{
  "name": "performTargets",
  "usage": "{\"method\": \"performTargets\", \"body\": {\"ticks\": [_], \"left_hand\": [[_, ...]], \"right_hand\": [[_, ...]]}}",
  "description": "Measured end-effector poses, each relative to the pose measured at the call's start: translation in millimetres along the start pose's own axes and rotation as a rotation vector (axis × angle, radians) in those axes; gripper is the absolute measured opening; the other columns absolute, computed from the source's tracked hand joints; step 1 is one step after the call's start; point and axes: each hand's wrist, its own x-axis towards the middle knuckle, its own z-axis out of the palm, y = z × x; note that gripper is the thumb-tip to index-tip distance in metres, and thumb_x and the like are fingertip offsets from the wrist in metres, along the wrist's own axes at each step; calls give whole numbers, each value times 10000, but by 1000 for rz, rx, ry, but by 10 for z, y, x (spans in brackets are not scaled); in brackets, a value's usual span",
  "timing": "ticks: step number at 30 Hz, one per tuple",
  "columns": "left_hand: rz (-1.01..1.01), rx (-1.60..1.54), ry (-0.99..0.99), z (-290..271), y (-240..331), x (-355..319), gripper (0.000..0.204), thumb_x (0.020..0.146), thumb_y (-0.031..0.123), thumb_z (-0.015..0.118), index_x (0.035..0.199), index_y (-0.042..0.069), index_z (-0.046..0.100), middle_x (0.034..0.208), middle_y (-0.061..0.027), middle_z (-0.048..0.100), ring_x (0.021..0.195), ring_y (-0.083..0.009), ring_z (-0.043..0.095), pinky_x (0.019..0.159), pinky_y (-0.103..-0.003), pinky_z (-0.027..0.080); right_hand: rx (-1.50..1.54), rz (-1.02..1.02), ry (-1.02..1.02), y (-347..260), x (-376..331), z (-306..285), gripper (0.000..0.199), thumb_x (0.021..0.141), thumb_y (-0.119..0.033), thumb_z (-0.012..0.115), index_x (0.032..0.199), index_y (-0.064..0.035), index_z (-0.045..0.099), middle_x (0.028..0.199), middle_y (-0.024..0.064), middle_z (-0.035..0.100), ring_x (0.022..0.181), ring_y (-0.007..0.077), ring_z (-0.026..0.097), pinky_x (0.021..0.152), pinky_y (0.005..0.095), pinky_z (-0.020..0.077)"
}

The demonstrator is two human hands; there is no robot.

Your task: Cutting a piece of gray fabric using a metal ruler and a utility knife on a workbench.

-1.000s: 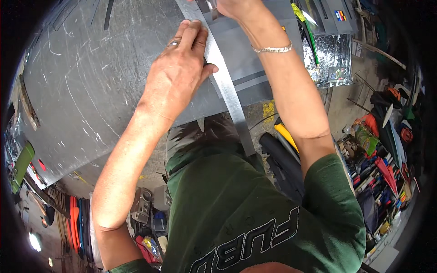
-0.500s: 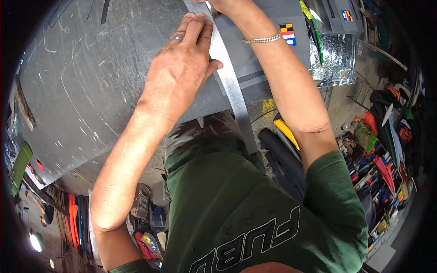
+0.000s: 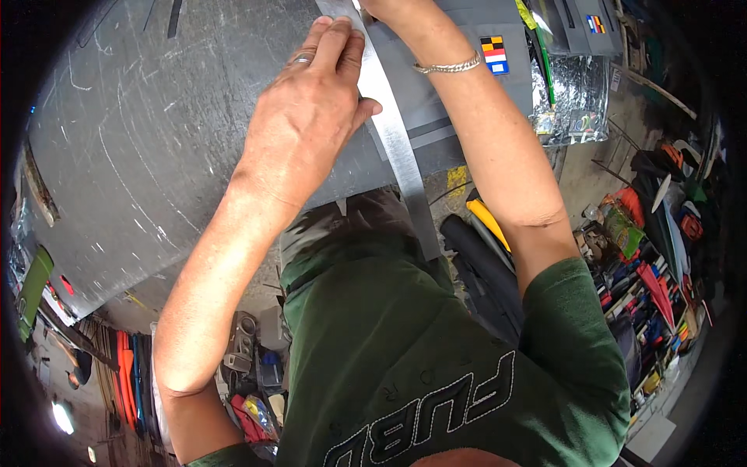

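A long metal straightedge [image 3: 398, 140] runs from the top of the picture down across the worktable [image 3: 148, 148], and its near end sticks out past the table edge. My left hand [image 3: 311, 109] presses on its left side, fingers stretched forward and thumb lying across the metal. To the right of the strip, grey sheet material [image 3: 424, 101] lies on the table. My right hand [image 3: 393, 9] is at the top edge, largely cut off, beside the straightedge. Its fingers look closed, with a small pale bit showing by them; what they hold is hidden.
A colourful checkered patch [image 3: 494, 54] lies beside my right forearm. Silvery foil sheeting [image 3: 580, 101] covers the table's right end. Dark rolls [image 3: 475, 272] and a yellow tube [image 3: 489, 222] stand below the edge. Cluttered goods [image 3: 646, 296] fill the right side.
Both hands have hardly moved; my left hand sits very slightly higher. The view has shifted a little, and the straightedge stays under my left hand.
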Motion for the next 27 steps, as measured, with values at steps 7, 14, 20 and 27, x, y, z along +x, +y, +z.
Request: {"method": "performTargets", "body": {"ticks": [7, 14, 20, 27], "left_hand": [[-1, 18, 25, -7, -36, -36, 682, 863, 301, 774, 1414, -10, 520, 1448, -173, 495, 1185, -378, 642, 956, -432, 577], [-53, -4, -14, -8, -69, -82, 680, 860, 300, 776, 1414, -4, 526, 1457, -172, 493, 1182, -380, 643, 949, -434, 580], [-26, -15, -4, -7, -1, -13, 684, 860, 297, 777, 1418, -6, 525, 1465, -168, 488, 1171, -377, 650, 954, -433, 581], [-18, -20, 11, -12, 13, -5, 668, 864, 294, 778, 1401, -18, 533, 1458, -160, 487, 1166, -376, 651, 961, -428, 580]], "right_hand": [[-1186, -142, 10, -274, 39, 243, 135, 879, 61, 555, 960, 7, 460, 782, 177, 511, 675, 389, 547, 585, 454, 439], [-767, -925, 58, 561, 254, 30, 210, 810, 125, 561, 932, 2, 442, 778, 199, 505, 696, 431, 538, 609, 478, 443], [-445, -449, 89, -54, 57, 78, 167, 994, -125, 511, 866, -20, 496, 657, 101, 498, 515, 246, 514, 482, 368, 401], [-55, 28, 84, 24, 77, 98, 513, 1095, -433, 376, 802, -49, 549, 550, 10, 464, 400, 109, 425, 401, 264, 342]]}}
